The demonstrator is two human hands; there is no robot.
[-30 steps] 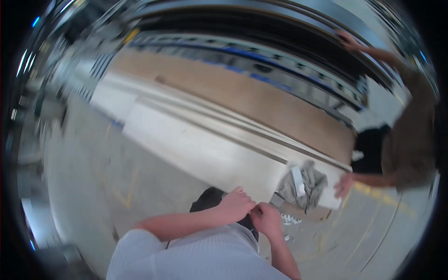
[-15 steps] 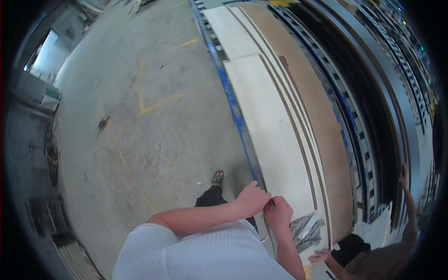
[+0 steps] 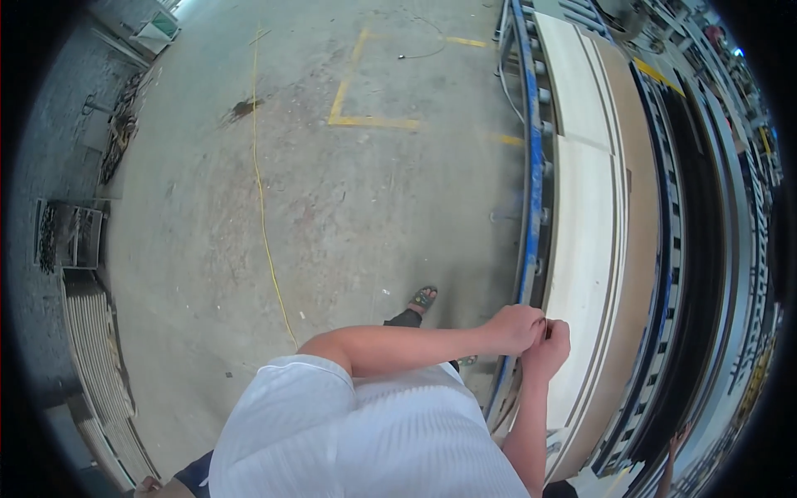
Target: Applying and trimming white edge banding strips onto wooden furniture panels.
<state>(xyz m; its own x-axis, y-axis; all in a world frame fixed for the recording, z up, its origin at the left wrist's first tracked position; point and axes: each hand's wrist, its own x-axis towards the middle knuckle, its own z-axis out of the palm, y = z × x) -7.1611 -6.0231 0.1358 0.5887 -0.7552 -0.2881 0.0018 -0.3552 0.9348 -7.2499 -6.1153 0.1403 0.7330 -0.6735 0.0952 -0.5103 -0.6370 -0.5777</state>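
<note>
We have a single view, from the left of two fisheye cameras worn on the person's head. It looks steeply down along the person's front: the white shirt (image 3: 365, 432) fills the lower centre, both forearms entering from the lower edge. The left hand (image 3: 515, 328) and right hand (image 3: 548, 349) sit close to the lens, right of centre. The picture is upright and unmirrored. Straight lines bow toward the rim: the blue rail (image 3: 531, 183) and the pale boards (image 3: 585, 249) curve along the right side. The concrete floor (image 3: 332, 207) takes up the upper left, farther away. A black border rings the circular field. With only this view, we note no overlap.
</note>
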